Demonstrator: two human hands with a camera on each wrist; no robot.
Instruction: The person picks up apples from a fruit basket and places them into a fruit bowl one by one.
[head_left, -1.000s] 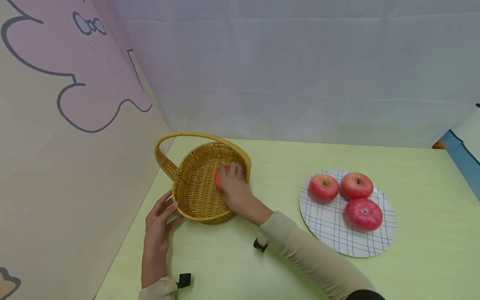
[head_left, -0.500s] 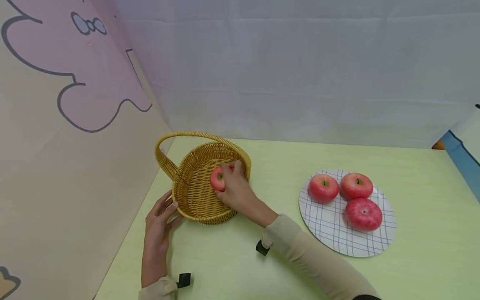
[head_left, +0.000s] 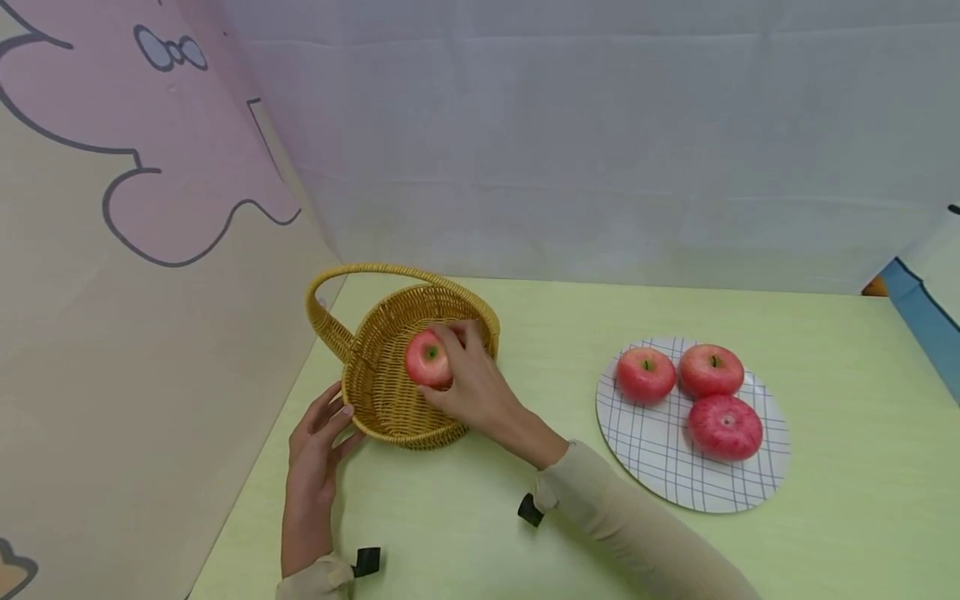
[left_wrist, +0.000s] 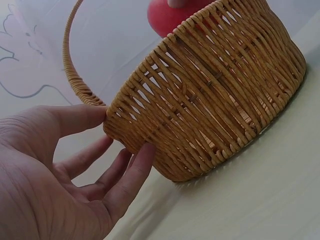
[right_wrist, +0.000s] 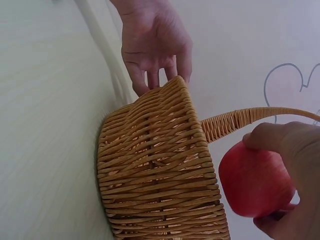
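Observation:
My right hand [head_left: 472, 379] grips a red apple [head_left: 428, 360] with the thumb and fingers around its side. In the right wrist view the apple [right_wrist: 256, 180] is raised just above the rim of a wicker basket [right_wrist: 160, 165]. The basket [head_left: 360, 392] is golden brown, round, with a tall arched handle, and stands on the table. My left hand [head_left: 315, 450] holds its near left side. In the left wrist view, the thumb of my left hand [left_wrist: 65, 170] is at the rim and the fingers touch the woven wall. No other fruit shows in the visible part of the basket.
A round white plate with a blue grid [head_left: 652, 458] stands to the right on the pale green table [head_left: 525, 333]. On it lie three more red apples [head_left: 725, 427]. A wall [head_left: 187, 350] with cartoon drawings borders the left side, and a pale wall [head_left: 570, 150] the back.
My right hand has lifted the apple from the basket's floor and shifted it a little left, so more of it shows. The left hand and the basket stay in place.

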